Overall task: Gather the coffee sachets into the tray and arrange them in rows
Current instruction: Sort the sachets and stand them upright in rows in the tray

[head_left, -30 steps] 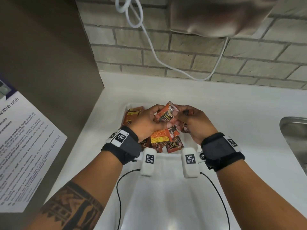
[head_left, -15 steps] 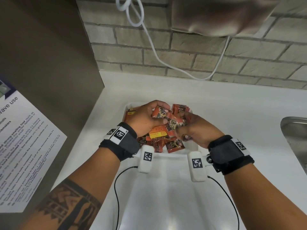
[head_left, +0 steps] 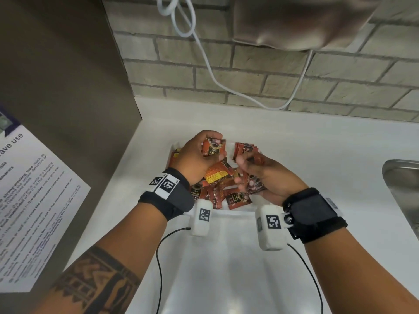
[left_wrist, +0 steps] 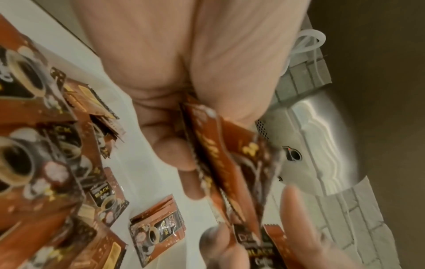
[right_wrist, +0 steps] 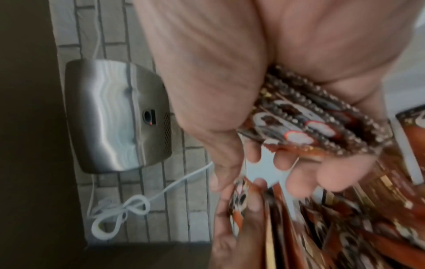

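Note:
Orange-brown coffee sachets (head_left: 217, 177) lie jumbled in a white tray (head_left: 238, 211) on the counter. A small neat stack of sachets (head_left: 246, 150) leans at the tray's far right. My left hand (head_left: 204, 152) grips a few sachets (head_left: 214, 147) over the tray's far side; in the left wrist view they sit between thumb and fingers (left_wrist: 225, 160). My right hand (head_left: 249, 173) hovers over the tray's right part, holding a stack of sachets (right_wrist: 310, 127) in its curled palm. The two hands' fingertips almost meet. Most of the tray's floor is hidden.
A steel sink (head_left: 401, 189) lies at the right edge of the white counter (head_left: 317, 155). A steel hand dryer (right_wrist: 115, 116) with a looped white cable (head_left: 204, 53) hangs on the brick wall. A brown panel with a printed notice (head_left: 34, 200) stands on the left.
My hands, joined around one bundle a second ago, have drawn apart. The left carried its sachets toward the tray's far side; the right pulled back to the right with its own stack.

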